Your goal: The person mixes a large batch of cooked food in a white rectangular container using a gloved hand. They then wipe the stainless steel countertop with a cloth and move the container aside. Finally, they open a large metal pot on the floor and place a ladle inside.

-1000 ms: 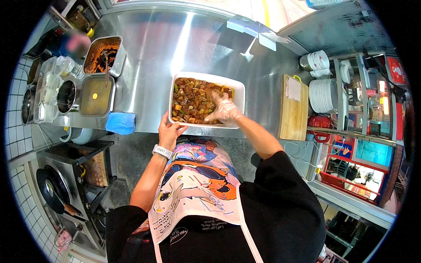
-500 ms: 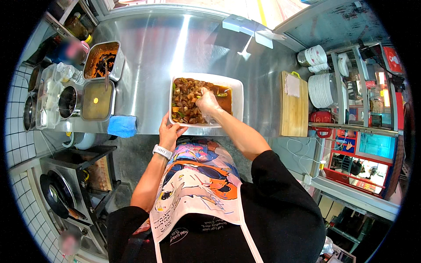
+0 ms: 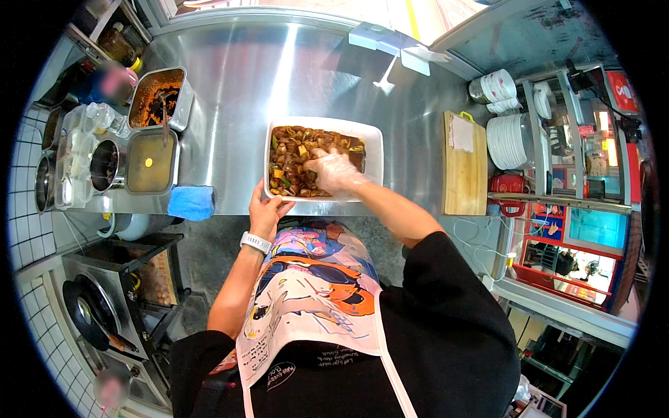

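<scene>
White tray (image 3: pixel 375 157), frame centre: its lower-left corner is pinched between fingers of the left hand (image 3: pixel 265 212). Food (image 3: pixel 289 150) is entered by the gloved right hand (image 3: pixel 336 173), fingers half-buried, closure unclear. Sauce (image 3: pixel 357 161) could be slopped out by hard stirring.

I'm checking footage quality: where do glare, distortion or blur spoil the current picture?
Head view: a white glare streak crosses the counter; head view: the opening at the top is washed out; head view: straight edges bend toward the rim; head view: a patch at lower left is blurred out, but the food in the white tub looks fairly clear.
</scene>
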The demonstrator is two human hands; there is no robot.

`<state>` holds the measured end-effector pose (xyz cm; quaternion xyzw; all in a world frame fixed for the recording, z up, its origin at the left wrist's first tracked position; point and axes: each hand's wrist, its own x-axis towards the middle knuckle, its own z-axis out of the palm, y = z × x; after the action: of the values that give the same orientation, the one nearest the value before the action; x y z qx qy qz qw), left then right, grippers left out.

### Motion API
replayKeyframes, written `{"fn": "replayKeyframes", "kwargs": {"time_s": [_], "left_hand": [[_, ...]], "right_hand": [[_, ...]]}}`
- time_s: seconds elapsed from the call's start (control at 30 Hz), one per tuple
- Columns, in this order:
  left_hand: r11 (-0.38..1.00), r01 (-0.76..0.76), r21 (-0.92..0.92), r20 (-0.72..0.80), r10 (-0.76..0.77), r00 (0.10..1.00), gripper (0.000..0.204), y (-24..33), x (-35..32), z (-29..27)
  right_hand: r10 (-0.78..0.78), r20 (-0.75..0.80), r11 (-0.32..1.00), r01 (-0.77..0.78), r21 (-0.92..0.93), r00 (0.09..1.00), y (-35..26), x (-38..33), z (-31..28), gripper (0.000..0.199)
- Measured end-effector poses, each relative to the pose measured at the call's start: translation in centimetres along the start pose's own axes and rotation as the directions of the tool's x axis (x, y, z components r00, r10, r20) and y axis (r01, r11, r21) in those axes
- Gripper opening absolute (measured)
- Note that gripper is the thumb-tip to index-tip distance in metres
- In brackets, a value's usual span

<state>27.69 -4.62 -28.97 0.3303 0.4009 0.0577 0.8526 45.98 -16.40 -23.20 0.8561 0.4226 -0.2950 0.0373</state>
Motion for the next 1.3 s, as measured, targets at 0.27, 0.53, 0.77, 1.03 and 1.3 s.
{"fn": "replayKeyframes", "kwargs": {"time_s": [0.27,0.53,0.77,1.03,1.3], "left_hand": [[1.0,0.028,-0.001,0.005,-0.028,1.0,0.069,0.4,-0.1,0.4],[0.993,-0.062,-0.097,-0.019,0.06,0.998,0.068,-1.3,0.0,0.4],[0.998,-0.033,-0.051,0.019,0.034,0.999,0.072,-0.9,-0.1,0.2],[0.999,-0.002,-0.042,0.058,0.004,0.998,0.07,-0.5,0.1,-0.2],[0.999,-0.008,-0.047,0.059,0.011,0.998,0.071,-0.2,-0.2,0.0]], "right_hand": [[0.136,-0.198,0.985,-0.111,0.134,0.971,10.2,2.5,2.4,0.06],[0.294,0.15,0.877,-0.329,0.35,0.944,9.7,0.4,5.6,0.063],[0.186,0.262,0.062,-0.278,0.959,0.947,6.3,0.3,5.9,0.056],[0.315,0.197,-0.03,-0.198,0.98,0.928,0.5,3.1,2.1,0.055],[0.234,-0.077,0.936,-0.203,0.287,0.969,-3.4,3.1,1.9,0.048]]}}
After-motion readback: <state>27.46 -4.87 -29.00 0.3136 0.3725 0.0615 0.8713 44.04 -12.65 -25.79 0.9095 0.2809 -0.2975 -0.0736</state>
